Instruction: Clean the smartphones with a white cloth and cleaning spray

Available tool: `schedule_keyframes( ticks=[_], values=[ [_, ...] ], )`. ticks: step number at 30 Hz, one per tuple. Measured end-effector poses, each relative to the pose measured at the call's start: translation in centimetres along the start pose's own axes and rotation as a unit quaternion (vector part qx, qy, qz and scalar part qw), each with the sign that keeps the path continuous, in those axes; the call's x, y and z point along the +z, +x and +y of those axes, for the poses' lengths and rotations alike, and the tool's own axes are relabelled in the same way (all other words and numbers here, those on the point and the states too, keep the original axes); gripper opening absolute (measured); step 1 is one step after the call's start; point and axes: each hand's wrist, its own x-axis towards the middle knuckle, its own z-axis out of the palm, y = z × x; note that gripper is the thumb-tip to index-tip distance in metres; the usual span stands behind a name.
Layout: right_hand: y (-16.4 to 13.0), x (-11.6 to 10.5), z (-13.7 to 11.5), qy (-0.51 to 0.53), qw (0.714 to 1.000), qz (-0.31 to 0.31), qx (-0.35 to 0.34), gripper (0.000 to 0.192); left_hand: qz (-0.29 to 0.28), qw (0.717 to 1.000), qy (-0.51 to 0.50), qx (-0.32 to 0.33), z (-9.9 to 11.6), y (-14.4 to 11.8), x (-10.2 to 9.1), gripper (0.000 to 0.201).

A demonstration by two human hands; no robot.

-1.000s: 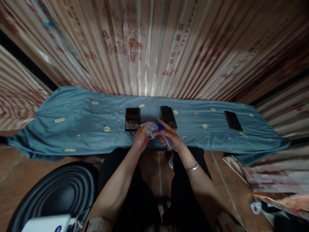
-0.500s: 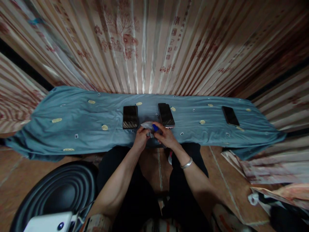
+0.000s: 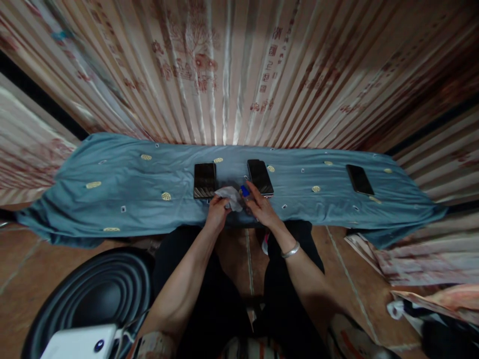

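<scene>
A crumpled white cloth (image 3: 230, 196) sits bunched up at the near edge of the bench, about midway along it, pinched in the left hand (image 3: 217, 213). Just to its right is a small item with a blue cap (image 3: 244, 190), gripped in the right hand (image 3: 262, 208); its body is mostly hidden by the fingers, so its shape is hard to make out. Cloth and blue-capped item are nearly touching, low over the blue-covered bench (image 3: 123, 194).

Blue-capped item (image 3: 245, 191) under right hand (image 3: 262, 208)
</scene>
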Motion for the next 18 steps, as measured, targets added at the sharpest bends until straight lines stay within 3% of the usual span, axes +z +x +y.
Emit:
schedule_keyframes(
  ticks=[7, 11, 16, 18],
  values=[
    [0.1, 1.6, 0.5, -0.127, 0.987, 0.046, -0.086, 0.069, 0.033, 0.999, -0.028, 0.025, 1.5, 0.5, -1.5, 0.033],
    [0.5, 0.7, 1.3, -0.159, 0.972, 0.144, -0.099, 0.064, 0.036, 0.998, -0.048, 0.026, 1.9, 0.6, -2.1, 0.031],
    [0.8, -3.9, 3.7, -0.246, 0.931, 0.27, -0.006, 0.059, 0.03, 0.998, -0.049, 0.017, 1.9, 0.3, -1.8, 0.029],
    [0.8, -5.1, 4.7, -0.28, 0.916, 0.281, 0.062, 0.056, 0.035, 0.998, -0.045, 0.013, 1.8, 0.2, -1.6, 0.031]
  ],
)
